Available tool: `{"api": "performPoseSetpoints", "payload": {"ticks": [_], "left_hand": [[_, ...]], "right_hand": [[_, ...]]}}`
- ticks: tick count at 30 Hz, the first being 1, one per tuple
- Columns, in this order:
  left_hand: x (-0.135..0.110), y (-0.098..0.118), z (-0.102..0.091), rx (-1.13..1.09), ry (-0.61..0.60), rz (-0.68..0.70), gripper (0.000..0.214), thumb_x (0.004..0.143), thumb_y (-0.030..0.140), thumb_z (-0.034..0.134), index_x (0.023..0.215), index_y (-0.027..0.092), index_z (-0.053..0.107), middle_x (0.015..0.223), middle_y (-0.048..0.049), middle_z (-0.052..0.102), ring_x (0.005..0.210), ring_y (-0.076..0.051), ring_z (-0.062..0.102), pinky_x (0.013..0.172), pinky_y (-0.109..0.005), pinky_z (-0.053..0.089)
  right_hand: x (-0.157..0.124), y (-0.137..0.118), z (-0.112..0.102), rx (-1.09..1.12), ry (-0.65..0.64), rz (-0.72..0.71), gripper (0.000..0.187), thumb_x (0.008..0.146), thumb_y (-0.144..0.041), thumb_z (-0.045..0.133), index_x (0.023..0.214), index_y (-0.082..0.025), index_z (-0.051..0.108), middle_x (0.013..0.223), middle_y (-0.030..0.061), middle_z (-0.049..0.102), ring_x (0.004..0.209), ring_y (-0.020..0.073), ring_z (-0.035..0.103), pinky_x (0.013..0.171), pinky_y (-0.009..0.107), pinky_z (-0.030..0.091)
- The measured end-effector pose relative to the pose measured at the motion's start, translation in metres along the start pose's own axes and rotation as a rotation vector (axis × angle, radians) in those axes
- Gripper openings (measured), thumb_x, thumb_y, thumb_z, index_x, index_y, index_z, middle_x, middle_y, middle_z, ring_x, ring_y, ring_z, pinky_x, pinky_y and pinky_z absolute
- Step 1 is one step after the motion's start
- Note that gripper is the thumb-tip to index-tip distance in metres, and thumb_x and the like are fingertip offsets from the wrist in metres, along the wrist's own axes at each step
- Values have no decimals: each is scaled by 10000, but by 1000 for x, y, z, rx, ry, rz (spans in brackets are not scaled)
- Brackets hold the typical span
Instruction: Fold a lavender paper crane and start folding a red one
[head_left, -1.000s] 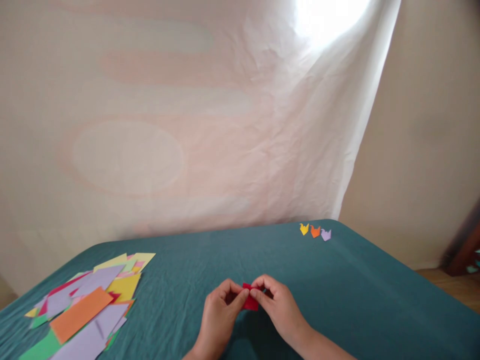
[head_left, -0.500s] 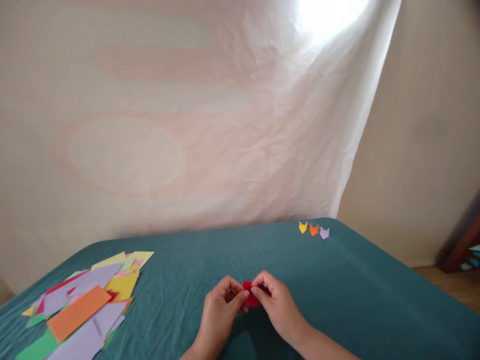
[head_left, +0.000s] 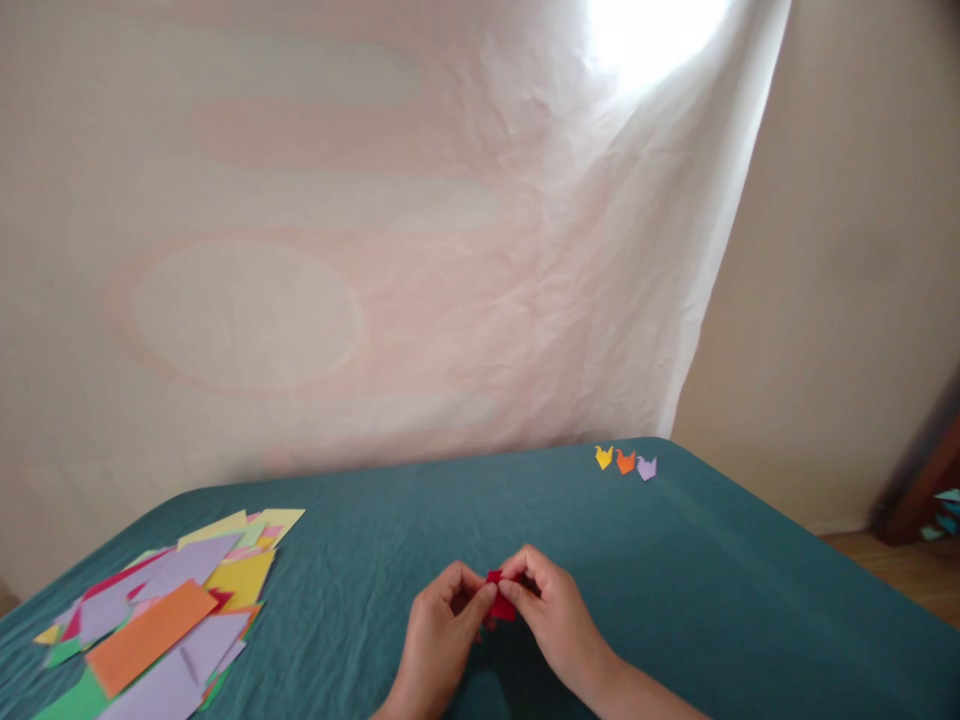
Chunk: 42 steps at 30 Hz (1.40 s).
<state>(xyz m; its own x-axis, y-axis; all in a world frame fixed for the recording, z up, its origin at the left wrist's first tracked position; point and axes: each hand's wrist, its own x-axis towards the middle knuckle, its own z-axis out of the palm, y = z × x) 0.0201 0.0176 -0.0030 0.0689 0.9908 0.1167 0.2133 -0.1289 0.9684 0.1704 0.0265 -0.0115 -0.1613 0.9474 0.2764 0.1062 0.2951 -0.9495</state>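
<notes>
A small folded piece of red paper (head_left: 502,606) is pinched between both hands above the front middle of the table. My left hand (head_left: 444,628) grips its left side with thumb and fingertips. On its right side, the thumb and index finger of my right hand (head_left: 551,615) press the paper near the top. The fingertips cover much of the paper, so its exact fold is hidden.
The table wears a dark green cloth (head_left: 360,580). Loose coloured paper sheets (head_left: 154,635) lie piled at the left. Three folded paper figures stand at the far right: yellow (head_left: 604,458), orange (head_left: 626,462) and lilac (head_left: 646,468). A pale sheet (head_left: 450,300) hangs behind.
My fingertips have come closer together on the red paper, and less of it shows between them. The whole view has shifted slightly.
</notes>
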Motion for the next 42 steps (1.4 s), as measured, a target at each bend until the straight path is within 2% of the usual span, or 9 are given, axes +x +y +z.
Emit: {"api": "performPoseSetpoints", "payload": {"ticks": [5,8,14,17,20,26,30,36,42], "left_hand": [[4,-5,1,-144,-108,-119,266,758,407,605,730,166,494,594,-17,646,480,-137,606,450,-208,407],[4,-7,2,-172,-121,-179,285,751,424,603,745,163,487,583,-31,660,471,-149,624,436,-205,408],[1,-6,5,-119,-56,-130,291,761,434,601,717,167,492,564,-17,652,463,-139,617,429,-197,402],[1,-6,4,-78,-66,-123,279,775,430,583,737,160,524,583,-22,657,483,-145,623,429,-197,401],[2,-6,2,-40,-79,-122,268,761,412,597,756,144,586,624,-41,675,549,-163,644,471,-210,433],[2,-1,-2,17,-88,-69,283,786,414,573,790,139,642,666,-45,682,600,-174,644,524,-226,447],[0,2,-3,105,-57,1,286,818,419,538,779,159,650,633,-23,663,599,-162,616,537,-213,421],[-4,6,-2,215,5,95,268,823,392,541,696,177,638,642,-15,647,608,-150,581,583,-203,401],[-4,7,-1,189,-61,70,254,845,373,512,729,176,622,628,-14,655,577,-142,580,566,-200,396]], "right_hand": [[0,0,-1,-23,6,-43,141,848,-274,549,740,-184,551,708,-3,615,657,141,580,624,237,435],[1,3,-1,-56,23,-41,151,847,-284,547,733,-184,544,708,-1,608,661,142,570,626,240,430],[2,8,1,-32,49,7,132,837,-299,556,763,-192,534,676,-14,592,638,143,569,585,235,421],[2,7,1,16,48,8,100,841,-281,552,896,-200,533,706,-15,622,652,148,592,622,249,441],[2,6,0,48,34,-1,183,839,-272,556,1005,-203,525,760,1,662,700,162,623,675,269,457],[4,3,-2,119,8,77,216,785,-298,626,965,-185,583,833,30,680,749,177,628,691,276,467],[6,4,-4,109,-44,139,193,767,-346,648,784,-154,642,706,23,659,669,160,589,633,257,433],[5,7,-2,266,-46,230,251,732,-399,678,765,-153,644,645,-9,617,553,109,509,533,219,370],[7,10,-2,263,-21,220,220,698,-361,709,721,-147,665,633,1,646,580,124,544,580,229,385]]}}
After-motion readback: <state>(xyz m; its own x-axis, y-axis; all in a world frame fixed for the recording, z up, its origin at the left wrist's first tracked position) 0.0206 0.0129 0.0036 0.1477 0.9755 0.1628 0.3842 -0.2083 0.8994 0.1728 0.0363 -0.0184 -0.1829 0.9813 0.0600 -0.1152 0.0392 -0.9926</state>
